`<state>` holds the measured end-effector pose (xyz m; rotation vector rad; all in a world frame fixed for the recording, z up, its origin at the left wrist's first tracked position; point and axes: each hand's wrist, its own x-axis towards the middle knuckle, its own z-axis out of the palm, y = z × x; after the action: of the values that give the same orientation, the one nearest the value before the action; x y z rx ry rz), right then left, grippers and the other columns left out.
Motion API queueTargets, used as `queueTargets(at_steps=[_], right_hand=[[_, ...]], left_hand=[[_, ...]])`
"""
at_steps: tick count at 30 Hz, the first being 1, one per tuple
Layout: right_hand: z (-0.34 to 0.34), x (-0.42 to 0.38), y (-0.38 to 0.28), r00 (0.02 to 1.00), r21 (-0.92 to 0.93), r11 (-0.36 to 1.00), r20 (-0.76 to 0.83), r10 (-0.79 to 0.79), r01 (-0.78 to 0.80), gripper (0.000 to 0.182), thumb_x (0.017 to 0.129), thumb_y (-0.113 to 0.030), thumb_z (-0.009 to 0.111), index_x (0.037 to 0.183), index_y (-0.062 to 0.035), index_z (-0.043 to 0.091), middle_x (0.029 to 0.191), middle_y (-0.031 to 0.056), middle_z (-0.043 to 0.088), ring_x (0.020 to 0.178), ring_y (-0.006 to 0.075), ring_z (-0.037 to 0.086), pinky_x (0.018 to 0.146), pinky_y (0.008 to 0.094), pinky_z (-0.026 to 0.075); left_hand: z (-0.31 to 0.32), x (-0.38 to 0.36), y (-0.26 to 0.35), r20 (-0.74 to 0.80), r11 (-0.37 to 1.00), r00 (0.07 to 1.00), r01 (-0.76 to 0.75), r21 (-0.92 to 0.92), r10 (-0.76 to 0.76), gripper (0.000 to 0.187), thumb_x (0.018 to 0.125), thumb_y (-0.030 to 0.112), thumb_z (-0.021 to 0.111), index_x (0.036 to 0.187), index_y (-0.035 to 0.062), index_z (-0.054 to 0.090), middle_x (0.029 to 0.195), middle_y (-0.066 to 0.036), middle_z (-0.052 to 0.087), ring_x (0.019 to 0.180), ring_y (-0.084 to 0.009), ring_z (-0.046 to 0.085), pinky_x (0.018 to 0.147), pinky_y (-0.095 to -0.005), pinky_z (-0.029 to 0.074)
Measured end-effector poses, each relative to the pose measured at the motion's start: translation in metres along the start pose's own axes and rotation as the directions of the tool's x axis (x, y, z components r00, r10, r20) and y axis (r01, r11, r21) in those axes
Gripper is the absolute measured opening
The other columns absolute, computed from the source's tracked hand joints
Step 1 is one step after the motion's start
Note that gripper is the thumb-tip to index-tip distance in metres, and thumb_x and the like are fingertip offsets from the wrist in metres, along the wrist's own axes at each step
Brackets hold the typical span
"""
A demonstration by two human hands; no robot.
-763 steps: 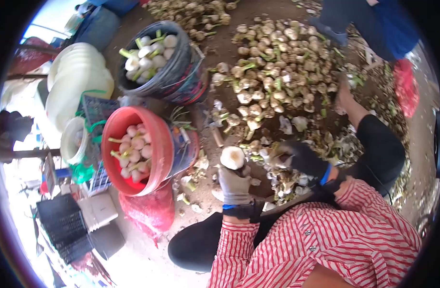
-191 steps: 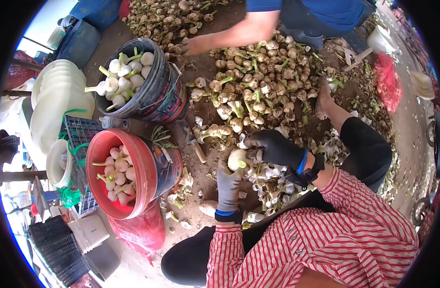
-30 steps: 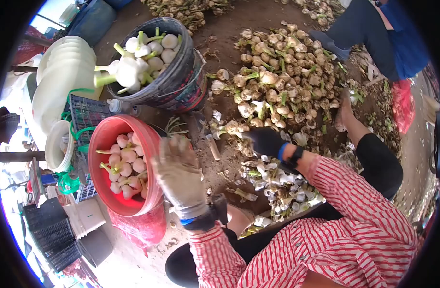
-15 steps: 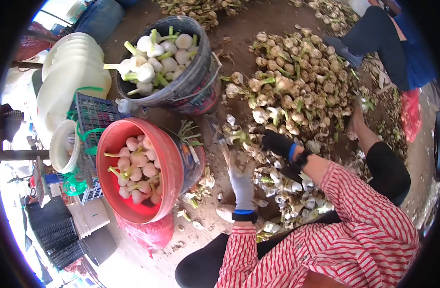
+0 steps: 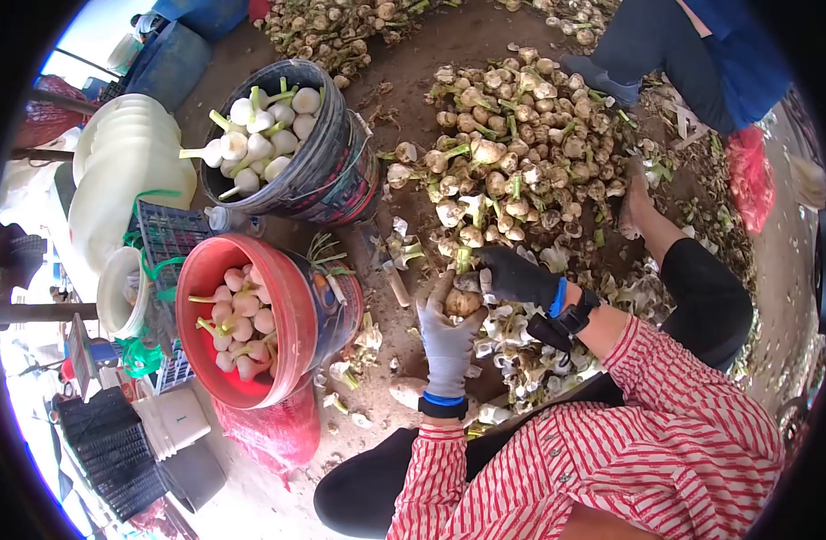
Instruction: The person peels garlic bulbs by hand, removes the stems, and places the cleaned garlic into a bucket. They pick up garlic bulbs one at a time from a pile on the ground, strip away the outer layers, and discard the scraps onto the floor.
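Note:
In a pale glove, my left hand [image 5: 448, 337] is wrapped round a brownish garlic bulb [image 5: 462, 303] with a green stem stub. My right hand [image 5: 519, 274], in a dark glove, is closed at the bulb's stem side, its fingertips touching the bulb. Just left of the hands, a tool with a light handle [image 5: 397, 284] lies on the ground. Beyond them spreads a large heap of unpeeled garlic [image 5: 530, 135]. Loose peelings [image 5: 530, 360] lie under and beside my right wrist.
A red-rimmed bucket [image 5: 291, 324] and a dark bucket [image 5: 334, 135] at left hold white bulbs. Crates and a white pail [image 5: 123, 286] stand farther left. Another person's leg [image 5: 674, 63] is at upper right, near a red bag [image 5: 749, 180].
My hands have come together around a garlic bulb; before, they were apart, with my left fingers spread. The view has shifted, so the heap and buckets appear farther left.

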<state>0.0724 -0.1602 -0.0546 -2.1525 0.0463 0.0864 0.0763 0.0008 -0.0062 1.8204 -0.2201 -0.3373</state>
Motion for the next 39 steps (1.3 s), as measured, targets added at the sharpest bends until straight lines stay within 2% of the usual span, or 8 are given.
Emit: queueTargets(at_steps=[7,9,19,23,26,33,36,39], right_hand=[[-0.024,-0.021,-0.013,0.982,0.256,0.967,0.182,-0.043,-0.005,0.041,0.082,-0.009,0.050,0.118,0.0090,0.044,0.076,0.0156,0.062,0.069,0.0170,0.057,0.063,0.0301,0.047],[-0.031,-0.027,-0.020,0.983,0.171,0.975,0.085,-0.160,0.144,0.038,0.082,-0.008,0.048,0.116,0.0089,0.045,0.077,0.0130,0.062,0.072,0.0151,0.057,0.064,0.0291,0.046],[-0.026,-0.040,-0.028,0.995,-0.003,1.000,0.102,-0.006,0.006,0.041,0.080,-0.013,0.054,0.118,-0.0011,0.048,0.102,0.0176,0.058,0.093,0.0291,0.057,0.080,0.0363,0.045],[-0.008,-0.044,-0.033,0.983,0.433,0.900,-0.139,0.120,-0.048,0.037,0.071,0.002,0.055,0.108,0.0001,0.053,0.090,0.0152,0.058,0.079,0.0231,0.057,0.071,0.0328,0.046],[0.001,-0.038,-0.014,0.864,-0.102,0.914,-0.298,-0.405,0.393,0.042,0.071,0.004,0.053,0.112,-0.0006,0.050,0.089,0.0152,0.054,0.083,0.0269,0.057,0.073,0.0350,0.046],[-0.003,-0.042,-0.039,0.807,-0.050,0.956,-0.524,-0.272,0.290,0.021,0.076,0.002,0.048,0.096,0.0006,0.056,0.080,0.0100,0.059,0.064,0.0173,0.056,0.057,0.0287,0.045],[-0.019,-0.051,-0.025,0.970,0.684,0.693,0.096,0.224,-0.228,0.016,0.080,0.000,0.050,0.094,-0.0002,0.056,0.079,0.0063,0.060,0.064,0.0116,0.055,0.058,0.0268,0.044],[-0.015,-0.059,-0.026,0.993,0.752,0.649,0.065,0.102,-0.116,0.012,0.082,-0.005,0.052,0.091,0.0004,0.057,0.079,0.0050,0.060,0.066,0.0097,0.054,0.059,0.0251,0.043]], left_hand=[[-0.009,-0.013,-0.008,0.053,0.992,0.993,-0.108,0.069,0.104,0.064,0.063,-0.002,0.071,0.122,-0.0005,0.047,0.114,-0.009,0.046,0.096,-0.0156,0.053,0.083,-0.0248,0.045],[-0.012,-0.019,0.013,0.232,0.802,0.948,0.311,-0.510,-0.220,0.067,0.065,-0.007,0.068,0.126,0.0009,0.042,0.113,-0.010,0.049,0.094,-0.0149,0.055,0.084,-0.0259,0.046],[-0.004,-0.026,-0.008,0.331,0.218,0.924,0.369,-0.904,-0.191,0.062,0.072,0.017,0.065,0.127,0.0066,0.041,0.113,-0.010,0.055,0.103,-0.0257,0.054,0.091,-0.0385,0.043],[-0.001,-0.024,-0.014,0.366,0.223,0.915,0.397,-0.891,-0.168,0.049,0.076,0.028,0.062,0.118,0.0069,0.048,0.107,-0.011,0.057,0.096,-0.0243,0.056,0.082,-0.0352,0.047],[-0.010,-0.017,-0.028,0.511,0.133,0.855,0.519,-0.844,-0.092,0.055,0.081,0.046,0.053,0.118,0.0051,0.047,0.108,-0.013,0.056,0.092,-0.0230,0.057,0.070,-0.0313,0.050],[0.005,-0.017,-0.020,0.065,0.894,0.981,0.195,-0.404,-0.184,0.050,0.086,0.036,0.055,0.119,-0.0003,0.043,0.105,-0.010,0.056,0.081,-0.0185,0.059,0.067,-0.0262,0.050],[-0.004,-0.014,-0.013,0.052,0.803,0.976,0.205,-0.560,-0.213,0.051,0.086,0.026,0.058,0.123,-0.0021,0.039,0.105,-0.012,0.056,0.085,-0.0182,0.059,0.070,-0.0268,0.051],[-0.003,-0.015,-0.002,0.057,0.680,0.954,0.250,-0.689,-0.293,0.049,0.085,0.024,0.060,0.121,-0.0016,0.040,0.103,-0.012,0.056,0.085,-0.0171,0.059,0.071,-0.0268,0.052]])
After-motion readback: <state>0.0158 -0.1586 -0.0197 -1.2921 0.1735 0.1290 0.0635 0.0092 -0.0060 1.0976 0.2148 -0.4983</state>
